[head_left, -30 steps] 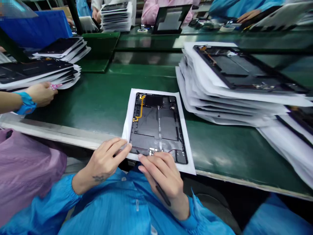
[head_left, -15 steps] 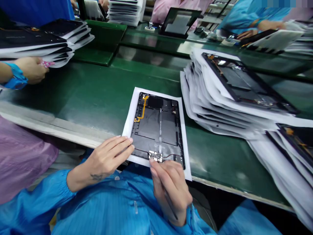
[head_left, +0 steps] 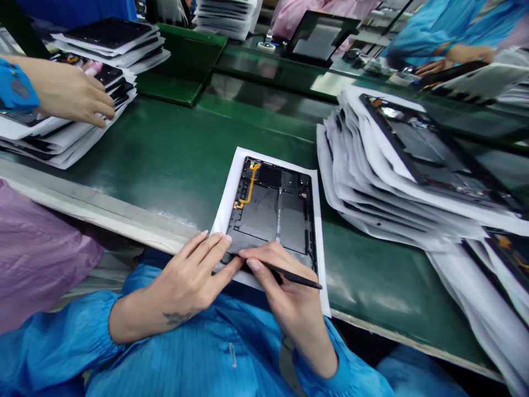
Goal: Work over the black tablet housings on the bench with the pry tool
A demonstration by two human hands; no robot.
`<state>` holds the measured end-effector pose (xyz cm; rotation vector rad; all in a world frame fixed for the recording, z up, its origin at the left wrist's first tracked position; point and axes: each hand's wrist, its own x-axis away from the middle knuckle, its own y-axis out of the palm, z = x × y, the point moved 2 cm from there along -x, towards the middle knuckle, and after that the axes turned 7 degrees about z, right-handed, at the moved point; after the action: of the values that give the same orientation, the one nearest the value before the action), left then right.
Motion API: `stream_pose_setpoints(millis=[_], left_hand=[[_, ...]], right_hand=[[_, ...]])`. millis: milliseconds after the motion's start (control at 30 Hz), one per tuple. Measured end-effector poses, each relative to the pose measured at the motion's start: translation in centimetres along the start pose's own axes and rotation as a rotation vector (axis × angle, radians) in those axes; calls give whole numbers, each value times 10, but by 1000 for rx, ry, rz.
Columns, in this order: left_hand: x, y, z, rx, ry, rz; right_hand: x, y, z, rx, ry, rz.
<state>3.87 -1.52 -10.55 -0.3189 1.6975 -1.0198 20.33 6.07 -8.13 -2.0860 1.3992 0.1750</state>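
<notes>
An open black tablet housing [head_left: 264,215] lies on a white sheet [head_left: 225,207] at the table's front edge. An orange flex cable [head_left: 250,187] runs along its upper left, and a pale strip [head_left: 279,212] goes down its middle. My left hand [head_left: 192,275] rests with fingers spread on the housing's lower left corner. Pinched in my right hand [head_left: 287,292] is a black pen-like tool [head_left: 300,278], its tip end by the lower left of the housing, near my left fingertips. My right hand covers the housing's lower part, so the small circuit board is hidden.
Stacks of housings with white sheets stand right [head_left: 363,182] and left [head_left: 66,140]. Another person's hand [head_left: 70,91] is over the left stack. Across the green table [head_left: 177,138] are a tilted black frame [head_left: 320,36], a green tray [head_left: 177,71] and people's arms.
My right hand has moved left and up over the housing, its tool now pointing left. My left hand has shifted slightly right. The other person's hand now reaches over the left stack.
</notes>
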Motion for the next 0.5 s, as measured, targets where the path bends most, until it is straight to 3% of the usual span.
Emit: stream_pose_setpoints(millis=[500], left_hand=[[2, 0, 0, 6, -6, 4]], right_hand=[[0, 1, 0, 27, -56, -52]])
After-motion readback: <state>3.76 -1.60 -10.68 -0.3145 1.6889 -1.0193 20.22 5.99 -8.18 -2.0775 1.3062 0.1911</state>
